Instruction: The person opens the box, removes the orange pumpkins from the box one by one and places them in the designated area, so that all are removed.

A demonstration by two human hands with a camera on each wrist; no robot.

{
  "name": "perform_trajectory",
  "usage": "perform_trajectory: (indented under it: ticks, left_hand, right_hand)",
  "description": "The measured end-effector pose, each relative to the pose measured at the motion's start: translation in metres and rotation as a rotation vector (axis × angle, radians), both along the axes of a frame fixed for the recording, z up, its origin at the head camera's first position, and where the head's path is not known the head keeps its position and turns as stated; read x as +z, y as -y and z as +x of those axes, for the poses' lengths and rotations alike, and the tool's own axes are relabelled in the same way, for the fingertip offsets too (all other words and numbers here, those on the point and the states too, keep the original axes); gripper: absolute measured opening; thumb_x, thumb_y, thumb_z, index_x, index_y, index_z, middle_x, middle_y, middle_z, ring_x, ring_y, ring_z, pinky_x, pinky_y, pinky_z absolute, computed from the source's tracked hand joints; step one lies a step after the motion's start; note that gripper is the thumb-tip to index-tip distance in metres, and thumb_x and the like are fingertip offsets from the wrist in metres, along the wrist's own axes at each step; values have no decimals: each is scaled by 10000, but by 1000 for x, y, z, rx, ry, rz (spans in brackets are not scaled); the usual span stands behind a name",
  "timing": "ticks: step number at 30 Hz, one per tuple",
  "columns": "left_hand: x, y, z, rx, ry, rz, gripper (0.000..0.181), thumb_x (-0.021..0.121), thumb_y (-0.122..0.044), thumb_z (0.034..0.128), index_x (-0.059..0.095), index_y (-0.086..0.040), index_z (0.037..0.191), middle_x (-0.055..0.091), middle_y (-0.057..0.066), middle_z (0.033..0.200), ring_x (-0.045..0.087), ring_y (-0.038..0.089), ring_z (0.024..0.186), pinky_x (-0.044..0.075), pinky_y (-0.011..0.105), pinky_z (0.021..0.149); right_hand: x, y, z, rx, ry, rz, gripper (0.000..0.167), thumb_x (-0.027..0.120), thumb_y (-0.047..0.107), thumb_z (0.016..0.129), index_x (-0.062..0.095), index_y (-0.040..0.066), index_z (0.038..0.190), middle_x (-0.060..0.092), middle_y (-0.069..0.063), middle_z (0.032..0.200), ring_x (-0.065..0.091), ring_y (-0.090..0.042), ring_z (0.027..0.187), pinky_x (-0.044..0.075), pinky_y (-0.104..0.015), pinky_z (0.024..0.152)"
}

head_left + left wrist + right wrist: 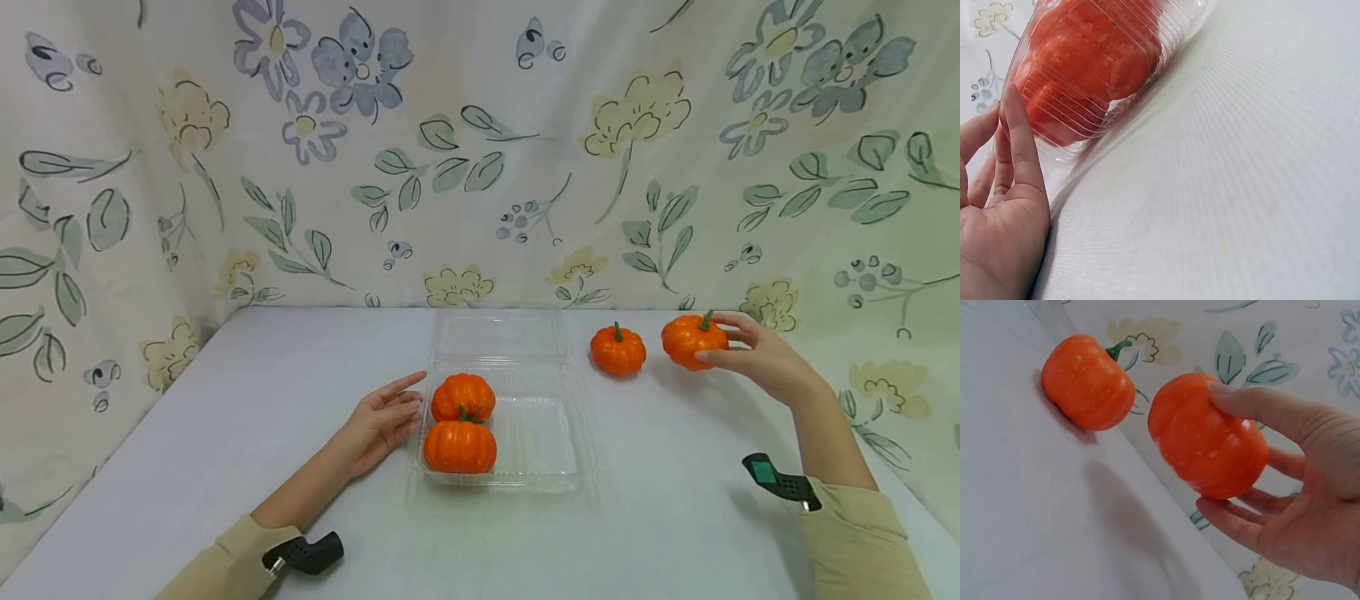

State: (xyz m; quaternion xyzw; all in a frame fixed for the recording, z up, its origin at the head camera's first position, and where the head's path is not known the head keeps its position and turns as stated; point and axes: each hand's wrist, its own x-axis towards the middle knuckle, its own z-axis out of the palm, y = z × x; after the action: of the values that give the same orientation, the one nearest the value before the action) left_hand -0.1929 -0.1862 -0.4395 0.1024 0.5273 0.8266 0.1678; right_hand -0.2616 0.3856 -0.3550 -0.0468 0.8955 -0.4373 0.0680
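My right hand [765, 354] grips a small orange pumpkin [692, 342] between thumb and fingers, lifted off the table at the back right. In the right wrist view that pumpkin [1207, 437] hangs above its shadow. Another pumpkin [617, 350] with a green stem stands on the table just left of it. Two more pumpkins, one behind [462, 395] and one in front [460, 447], sit in the left half of a clear plastic clamshell box [543, 437]. Beside the box's left wall is my left hand [384, 425], fingers extended; in the left wrist view its fingertips [1013, 103] touch the plastic.
The box's lid [501, 336] lies opened back toward the far table edge. A floral curtain [480, 167] hangs behind the white table [300, 367]. Both wrists wear black straps, the left strap [303, 554] and the right strap [782, 482].
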Motion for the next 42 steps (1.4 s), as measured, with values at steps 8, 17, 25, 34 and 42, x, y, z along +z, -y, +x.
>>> perform_trajectory:
  ticks: [8,17,25,34,42]
  left_hand:
    - [1,0,0,5,10,-11,520,554,-11,1078,448,-62,1585,620,5,1123,677,70,902,602,191,860]
    - [0,0,0,2,6,-8,533,555,-11,1077,426,-48,1594,617,2,1123,678,67,906,601,191,864]
    - [0,0,0,6,13,-9,535,558,-15,1077,427,-51,1594,621,0,1121,679,65,901,601,191,863]
    - [2,-1,1,9,14,-13,525,546,-6,1078,431,-51,1588,621,-2,1116,681,65,898,603,191,860]
    - [2,-1,1,12,19,-19,522,547,-10,1079,439,-60,1587,621,0,1118,681,68,899,603,194,864]
  right_hand:
    - [-9,-9,-2,0,39,32,898,674,277,1044,98,-34,1660,154,-419,1631,273,-602,1447,488,-580,1114]
    - [-17,-13,-3,-8,77,19,924,678,305,1042,78,-24,1664,122,-433,1630,265,-606,1448,398,-660,1146]
    - [-23,-15,-5,7,109,-13,939,674,287,1042,42,-35,1659,61,-452,1627,205,-636,1455,294,-750,1163]
    - [-26,-14,-5,10,128,-2,945,682,291,1031,57,-44,1656,68,-453,1625,202,-638,1451,301,-769,1148]
    - [-26,-13,-4,11,145,3,924,668,290,1040,65,-49,1651,75,-457,1621,253,-619,1442,335,-722,1157]
